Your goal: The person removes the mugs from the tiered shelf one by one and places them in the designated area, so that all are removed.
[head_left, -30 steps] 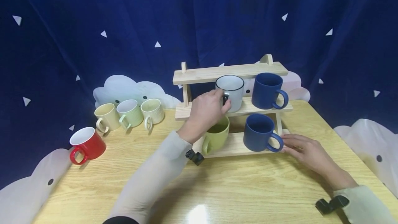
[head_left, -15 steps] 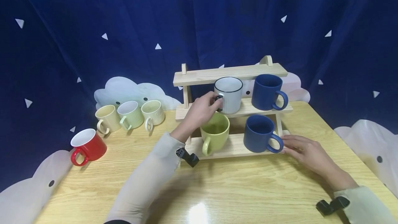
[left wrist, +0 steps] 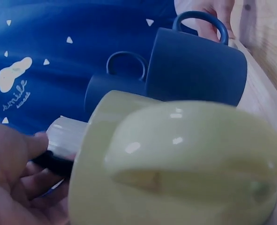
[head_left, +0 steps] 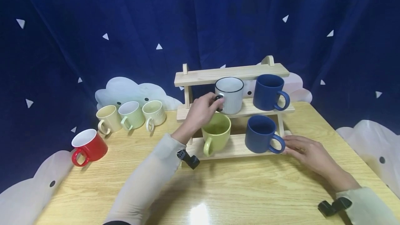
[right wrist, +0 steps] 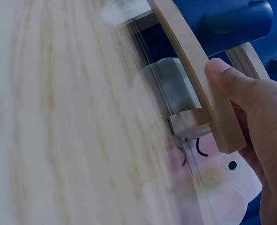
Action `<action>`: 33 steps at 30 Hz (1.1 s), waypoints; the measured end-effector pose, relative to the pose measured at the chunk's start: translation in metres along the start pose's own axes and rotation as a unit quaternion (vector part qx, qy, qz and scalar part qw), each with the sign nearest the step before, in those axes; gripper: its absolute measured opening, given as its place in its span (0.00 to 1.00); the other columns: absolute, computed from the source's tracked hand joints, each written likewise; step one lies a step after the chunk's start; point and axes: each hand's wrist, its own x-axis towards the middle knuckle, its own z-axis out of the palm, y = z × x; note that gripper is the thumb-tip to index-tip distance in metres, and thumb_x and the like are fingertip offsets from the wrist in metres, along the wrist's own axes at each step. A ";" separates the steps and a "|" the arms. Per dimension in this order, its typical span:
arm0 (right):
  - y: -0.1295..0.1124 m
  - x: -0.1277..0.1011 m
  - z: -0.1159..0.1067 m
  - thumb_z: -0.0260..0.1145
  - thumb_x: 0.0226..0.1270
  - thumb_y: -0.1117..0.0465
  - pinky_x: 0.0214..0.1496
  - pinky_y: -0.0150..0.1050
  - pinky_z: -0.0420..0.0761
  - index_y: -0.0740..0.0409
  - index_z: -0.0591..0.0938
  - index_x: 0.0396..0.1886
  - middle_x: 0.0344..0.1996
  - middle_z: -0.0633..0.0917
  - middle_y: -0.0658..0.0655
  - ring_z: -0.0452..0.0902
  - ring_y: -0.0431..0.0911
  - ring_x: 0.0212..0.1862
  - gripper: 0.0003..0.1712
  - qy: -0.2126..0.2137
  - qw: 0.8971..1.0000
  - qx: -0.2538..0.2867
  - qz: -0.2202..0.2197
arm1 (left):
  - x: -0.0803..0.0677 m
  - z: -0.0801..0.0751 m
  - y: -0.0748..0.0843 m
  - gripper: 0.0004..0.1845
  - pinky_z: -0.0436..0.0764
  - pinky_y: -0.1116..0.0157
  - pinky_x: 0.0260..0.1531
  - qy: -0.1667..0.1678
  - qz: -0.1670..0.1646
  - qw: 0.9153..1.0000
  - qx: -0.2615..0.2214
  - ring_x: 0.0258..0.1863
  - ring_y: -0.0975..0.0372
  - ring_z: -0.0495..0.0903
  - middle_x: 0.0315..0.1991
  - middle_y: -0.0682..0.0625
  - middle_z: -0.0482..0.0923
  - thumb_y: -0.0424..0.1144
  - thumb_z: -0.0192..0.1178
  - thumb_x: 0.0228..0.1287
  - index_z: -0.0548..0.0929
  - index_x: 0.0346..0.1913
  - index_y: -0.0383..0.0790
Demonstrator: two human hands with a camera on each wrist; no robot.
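My left hand [head_left: 215,101] pinches the black handle of a white mug [head_left: 230,94] with a dark rim, standing on the middle shelf of a wooden rack [head_left: 231,71]. In the left wrist view my thumb [left wrist: 16,150] lies against the white mug [left wrist: 65,136] behind a green mug [left wrist: 175,164]. My right hand [head_left: 290,145] rests flat on the table, fingers touching the rack's bottom shelf at its right end. The right wrist view shows my thumb [right wrist: 227,77] pressed on the rack's wooden edge [right wrist: 194,70].
A green mug [head_left: 216,133] and a blue mug [head_left: 261,133] stand on the bottom shelf, another blue mug [head_left: 268,91] on the middle one. On the table [head_left: 250,190] at left are three pale ribbed mugs [head_left: 130,114] and a red mug [head_left: 89,146].
My left hand has drawn back slightly to the left at the white mug's handle, uncovering more of the green mug. The right hand has stayed put.
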 end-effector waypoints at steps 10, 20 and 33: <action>0.001 0.002 0.000 0.81 0.43 0.61 0.62 0.15 0.54 0.51 0.89 0.43 0.47 0.86 0.49 0.81 0.55 0.50 0.22 0.005 1.000 0.003 -0.014 | -0.002 -0.002 -0.008 0.15 0.78 0.60 0.35 0.102 0.027 0.993 0.053 0.31 0.60 0.78 0.35 0.52 0.83 0.47 0.55 0.73 0.83 0.53 0.42; 0.002 0.003 -0.001 0.81 0.44 0.62 0.62 0.16 0.54 0.51 0.89 0.43 0.47 0.86 0.50 0.81 0.54 0.51 0.21 0.009 1.000 0.005 -0.013 | 0.005 -0.002 -0.008 0.15 0.77 0.65 0.31 0.111 0.008 0.994 0.010 0.28 0.64 0.78 0.30 0.55 0.83 0.50 0.60 0.68 0.85 0.46 0.43; -0.001 -0.001 0.000 0.81 0.46 0.59 0.61 0.13 0.51 0.50 0.89 0.43 0.48 0.86 0.48 0.80 0.54 0.52 0.20 -0.004 1.000 0.004 0.008 | -0.001 -0.016 -0.030 0.10 0.79 0.61 0.35 0.168 0.010 0.985 -0.028 0.31 0.62 0.82 0.32 0.52 0.87 0.46 0.64 0.66 0.88 0.43 0.45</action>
